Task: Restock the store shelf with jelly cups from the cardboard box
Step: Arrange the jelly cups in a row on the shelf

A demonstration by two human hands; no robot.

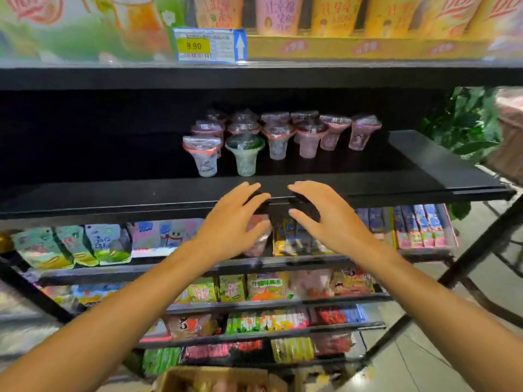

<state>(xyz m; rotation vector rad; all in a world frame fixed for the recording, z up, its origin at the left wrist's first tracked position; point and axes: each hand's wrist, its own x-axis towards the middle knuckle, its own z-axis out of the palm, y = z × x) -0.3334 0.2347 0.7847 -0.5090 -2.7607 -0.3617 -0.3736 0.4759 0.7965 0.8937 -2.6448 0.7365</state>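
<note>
both forearms are reaching up from over the cardboard box (218,379) at the bottom edge; the left hand (230,222) and right hand (328,219) are hovering empty, fingers spread, before the black shelf's (113,199) front edge, probably between loads. jelly cups (271,137) are clustering mid-shelf, snack packets (73,247) crowding below.

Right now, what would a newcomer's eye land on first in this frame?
Two bare hands, left hand and right hand, spread open and empty at the front edge of the black shelf. Behind them stands a cluster of jelly cups, the green jelly cup in the front row. Above, a yellow 9.90 price tag stands out.
</note>
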